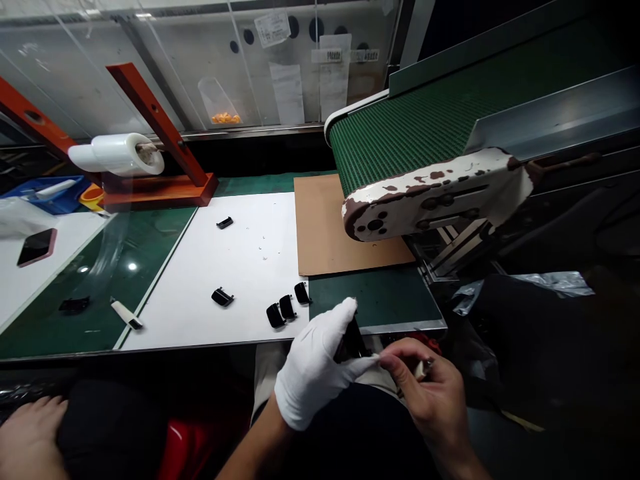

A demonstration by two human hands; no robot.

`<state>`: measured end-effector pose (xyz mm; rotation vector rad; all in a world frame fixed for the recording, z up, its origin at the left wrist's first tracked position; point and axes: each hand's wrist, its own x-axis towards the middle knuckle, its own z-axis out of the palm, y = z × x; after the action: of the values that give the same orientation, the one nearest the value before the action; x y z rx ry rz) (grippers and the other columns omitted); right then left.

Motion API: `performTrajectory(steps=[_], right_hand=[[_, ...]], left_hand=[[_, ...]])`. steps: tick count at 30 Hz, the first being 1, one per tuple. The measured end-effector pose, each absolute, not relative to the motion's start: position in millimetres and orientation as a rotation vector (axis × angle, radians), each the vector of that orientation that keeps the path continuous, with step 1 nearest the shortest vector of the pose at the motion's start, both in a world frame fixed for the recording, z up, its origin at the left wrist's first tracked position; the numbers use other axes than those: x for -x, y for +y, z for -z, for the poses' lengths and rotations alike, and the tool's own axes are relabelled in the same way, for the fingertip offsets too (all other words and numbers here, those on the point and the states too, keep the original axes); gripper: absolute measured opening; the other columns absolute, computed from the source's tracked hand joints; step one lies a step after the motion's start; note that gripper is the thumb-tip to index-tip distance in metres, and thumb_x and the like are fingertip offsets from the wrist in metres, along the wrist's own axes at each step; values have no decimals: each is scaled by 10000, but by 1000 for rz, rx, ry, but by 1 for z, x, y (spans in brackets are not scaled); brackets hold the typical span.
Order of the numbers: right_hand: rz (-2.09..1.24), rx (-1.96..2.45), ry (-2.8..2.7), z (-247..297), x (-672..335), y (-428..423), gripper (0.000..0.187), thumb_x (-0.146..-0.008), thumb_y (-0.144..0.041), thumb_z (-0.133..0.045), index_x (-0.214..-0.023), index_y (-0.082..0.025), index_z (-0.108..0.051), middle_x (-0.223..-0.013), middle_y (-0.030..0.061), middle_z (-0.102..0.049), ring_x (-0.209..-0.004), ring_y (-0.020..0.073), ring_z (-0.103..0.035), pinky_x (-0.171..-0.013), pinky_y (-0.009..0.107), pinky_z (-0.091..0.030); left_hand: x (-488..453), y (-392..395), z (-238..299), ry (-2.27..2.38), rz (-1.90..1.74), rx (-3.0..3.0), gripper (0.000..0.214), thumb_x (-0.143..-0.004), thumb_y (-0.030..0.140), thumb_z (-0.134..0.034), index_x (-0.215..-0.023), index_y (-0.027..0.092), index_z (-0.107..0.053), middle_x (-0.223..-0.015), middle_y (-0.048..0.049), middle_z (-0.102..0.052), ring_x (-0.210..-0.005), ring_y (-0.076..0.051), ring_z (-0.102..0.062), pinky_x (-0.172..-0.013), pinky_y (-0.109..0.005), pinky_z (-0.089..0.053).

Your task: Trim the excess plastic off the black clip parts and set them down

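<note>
My left hand (pixel 320 363), in a white glove, is closed around a black plastic part (pixel 354 340) just past the table's front edge. Most of that part is hidden by the glove. My bare right hand (pixel 427 387) has thumb and index finger pinched at the gloved fingertip beside the part. A small light-handled tool with a metal tip (pixel 424 369) is tucked in its curled fingers; its kind is hard to make out. Similar black parts (pixel 287 307) lie on the white sheet (pixel 200 280) to the left, three of them close together near my glove.
A green conveyor belt (pixel 400 140) overhangs the brown cardboard (pixel 325 227) at right. Film roll (pixel 125 153) on an orange stand, phone (pixel 37 247) and white-handled cutter (pixel 126 314) are at left. Another person's hand (pixel 33 437) rests at bottom left.
</note>
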<state>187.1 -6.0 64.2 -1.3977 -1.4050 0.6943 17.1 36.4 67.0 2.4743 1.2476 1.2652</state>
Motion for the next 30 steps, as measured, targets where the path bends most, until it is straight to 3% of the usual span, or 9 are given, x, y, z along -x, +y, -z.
performTrajectory(steps=[3, 6, 8, 13, 21, 23, 25, 27, 30], right_hand=[[-630, 1543, -1341, -57, -197, 3, 188, -830, -381, -627, -730, -230, -677, -657, -2, -666, -560, 139, -577, -513, 235, -437], [-616, 1725, -1297, -55, -202, 17, 294, -807, -442, -625, -999, -235, -705, -924, 44, -726, -538, 137, -571, -520, 268, -462], [-728, 1746, -1313, -58, -199, 22, 387, -786, -482, -635, -1085, -241, -689, -977, 54, -733, -556, 150, -600, -527, 276, -479], [-1007, 1564, -1465, -67, -179, 21, 256, -772, -468, -663, -859, -247, -757, -877, 50, -762, -783, 219, -692, -673, 277, -526], [-1162, 1560, -1282, -58, -172, 20, 277, -743, -469, -687, -748, -198, -746, -771, 62, -745, -715, 220, -666, -613, 282, -503], [-1269, 1506, -1108, -52, -170, 19, 281, -706, -465, -727, -720, -184, -733, -635, 33, -694, -554, 162, -603, -504, 252, -462], [-1413, 1441, -890, -46, -167, 19, 308, -670, -470, -760, -704, -168, -710, -457, -34, -548, -364, 78, -418, -354, 204, -310], [-1520, 1397, -748, -41, -162, 20, 346, -651, -489, -773, -693, -156, -687, -365, -95, -383, -303, 29, -237, -314, 183, -160], [-1577, 1383, -719, -37, -156, 24, 374, -648, -505, -773, -685, -148, -669, -351, -118, -312, -305, 16, -185, -314, 176, -131]], left_hand=[[-14, 38, -64, 1268, -1311, -2473, 649, -794, 324, -722, -1330, 99, -433, -1181, -139, -655, -1058, -193, -651, -972, -253, -504], [-7, 43, -60, 1296, -1254, -2452, 638, -820, 365, -686, -1340, 100, -426, -1202, -153, -644, -1073, -207, -646, -970, -287, -511], [-2, 47, -57, 1291, -1199, -2460, 620, -849, 391, -643, -1345, 96, -418, -1222, -170, -629, -1085, -217, -640, -966, -309, -515], [4, 50, -56, 1235, -1115, -2523, 581, -891, 365, -585, -1356, 78, -386, -1244, -196, -607, -1123, -236, -614, -968, -344, -511], [5, 50, -53, 1139, -1083, -2541, 655, -897, 320, -581, -1439, 137, -263, -1293, -189, -573, -1178, -246, -580, -984, -372, -499], [7, 51, -49, 1137, -1066, -2425, 797, -822, 391, -672, -1453, 170, -238, -1323, -189, -547, -1194, -264, -569, -1002, -395, -487], [10, 53, -45, 1122, -1039, -2279, 1017, -675, 454, -785, -1469, 198, -203, -1366, -192, -505, -1227, -290, -539, -1029, -419, -464], [11, 55, -40, 1094, -1014, -2150, 1175, -554, 437, -858, -1480, 223, -165, -1394, -187, -475, -1261, -302, -504, -1055, -432, -436], [12, 58, -35, 1103, -982, -2006, 1170, -562, 351, -877, -1479, 254, -157, -1379, -153, -503, -1265, -277, -504, -1063, -430, -426]])
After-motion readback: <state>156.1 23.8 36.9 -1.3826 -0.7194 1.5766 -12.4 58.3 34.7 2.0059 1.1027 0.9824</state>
